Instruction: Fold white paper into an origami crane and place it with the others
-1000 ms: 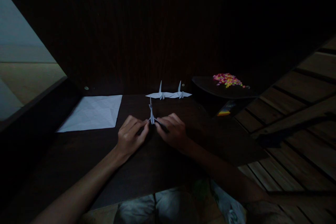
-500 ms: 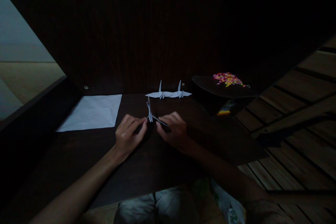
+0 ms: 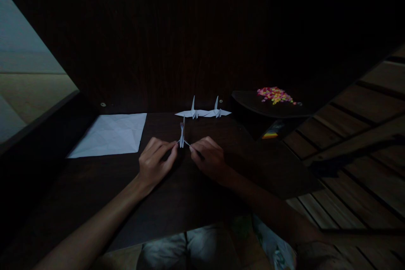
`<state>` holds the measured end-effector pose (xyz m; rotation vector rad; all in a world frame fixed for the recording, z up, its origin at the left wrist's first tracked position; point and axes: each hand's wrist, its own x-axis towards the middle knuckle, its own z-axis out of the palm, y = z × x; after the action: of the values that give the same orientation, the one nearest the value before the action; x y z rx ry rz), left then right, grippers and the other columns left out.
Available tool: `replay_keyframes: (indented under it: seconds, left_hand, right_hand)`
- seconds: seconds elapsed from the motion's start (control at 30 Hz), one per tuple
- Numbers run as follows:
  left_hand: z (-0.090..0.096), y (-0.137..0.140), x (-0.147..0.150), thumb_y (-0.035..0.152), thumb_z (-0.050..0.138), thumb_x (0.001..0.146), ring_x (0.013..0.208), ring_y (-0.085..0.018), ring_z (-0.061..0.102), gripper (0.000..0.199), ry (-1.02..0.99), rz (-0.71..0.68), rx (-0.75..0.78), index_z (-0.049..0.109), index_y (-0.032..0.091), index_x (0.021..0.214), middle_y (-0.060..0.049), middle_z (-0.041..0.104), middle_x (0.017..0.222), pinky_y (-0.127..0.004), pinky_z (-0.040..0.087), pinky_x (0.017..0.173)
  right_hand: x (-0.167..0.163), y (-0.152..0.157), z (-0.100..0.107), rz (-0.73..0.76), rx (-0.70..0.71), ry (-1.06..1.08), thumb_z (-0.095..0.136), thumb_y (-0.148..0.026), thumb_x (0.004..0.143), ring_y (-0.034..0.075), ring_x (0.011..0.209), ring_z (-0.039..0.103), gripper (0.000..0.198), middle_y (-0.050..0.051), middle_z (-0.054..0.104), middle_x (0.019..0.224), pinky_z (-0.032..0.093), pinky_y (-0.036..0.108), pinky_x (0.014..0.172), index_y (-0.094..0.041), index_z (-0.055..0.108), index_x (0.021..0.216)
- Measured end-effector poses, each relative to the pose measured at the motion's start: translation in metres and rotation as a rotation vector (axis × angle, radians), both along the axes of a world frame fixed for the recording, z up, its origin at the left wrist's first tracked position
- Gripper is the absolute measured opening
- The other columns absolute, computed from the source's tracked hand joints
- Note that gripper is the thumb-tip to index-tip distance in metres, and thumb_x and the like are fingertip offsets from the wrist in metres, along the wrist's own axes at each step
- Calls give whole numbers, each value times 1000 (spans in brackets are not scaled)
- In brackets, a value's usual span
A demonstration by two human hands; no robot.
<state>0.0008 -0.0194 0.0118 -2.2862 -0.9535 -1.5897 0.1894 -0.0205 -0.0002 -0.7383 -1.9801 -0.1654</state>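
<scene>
A white folded-paper crane (image 3: 182, 137) stands upright between my hands, low over the dark desk (image 3: 152, 215). My left hand (image 3: 157, 158) pinches the tip of its left wing between thumb and fingers. On the other side, my right hand (image 3: 209, 157) pinches the right wing, whose tip is hidden by the fingers. Behind, against the back panel, two finished paper cranes sit side by side, the left crane (image 3: 194, 113) and the right crane (image 3: 217, 112), their wings meeting. To the left lies a creased white sheet of paper (image 3: 110, 135).
A dark rounded shelf (image 3: 247, 103) at the right carries a pile of small pink, red and yellow pieces (image 3: 276, 95). A tall dark panel (image 3: 158, 42) rises behind the desk, and a low side wall (image 3: 47, 130) borders it at left. Wooden slats (image 3: 373, 143) show at right.
The crane's upright points have swung slightly to the right. My right hand now pinches the wing closer to its tip, with less of it showing past the fingers. My left hand stays put.
</scene>
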Motion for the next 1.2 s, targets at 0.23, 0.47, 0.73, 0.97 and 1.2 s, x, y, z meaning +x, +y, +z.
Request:
replay_keyframes:
  seconds: [0.23,0.47,0.73,0.97,1.2]
  left_hand:
    - [-2,2,-1,7,68,76,63,-13,56,14,-17,-6,0,67,15,87,-3,68,72,-28,48,61]
    - [-2,0,0,9,65,79,63,-13,56,11,7,2,-14,67,16,87,-3,68,72,-28,47,61]
    - [-1,0,0,9,65,79,63,-14,56,11,27,-15,-20,67,15,88,-4,68,72,-28,47,60]
    - [-1,-1,0,10,64,80,64,-14,55,10,50,-9,-39,67,15,88,-4,68,73,-28,47,62]
    - [-1,-1,1,8,64,79,64,-14,55,11,52,-39,-36,67,14,88,-4,68,72,-28,47,62]
  right_hand:
    - [-3,0,2,-44,-29,32,56,-13,83,17,72,57,11,4,66,78,50,33,68,-20,57,91]
    - [-4,0,3,-109,-19,26,57,-13,83,18,74,57,15,5,67,80,49,33,69,-19,59,97]
    - [-3,0,3,-132,-97,18,57,-17,86,17,74,58,10,4,69,80,48,32,70,-21,62,93]
    - [-2,1,0,-140,-65,1,59,-18,86,17,74,58,13,4,70,82,48,31,69,-20,63,97]
    - [0,5,-7,-133,-30,-14,58,-15,85,17,75,60,18,4,71,84,49,32,70,-20,64,101]
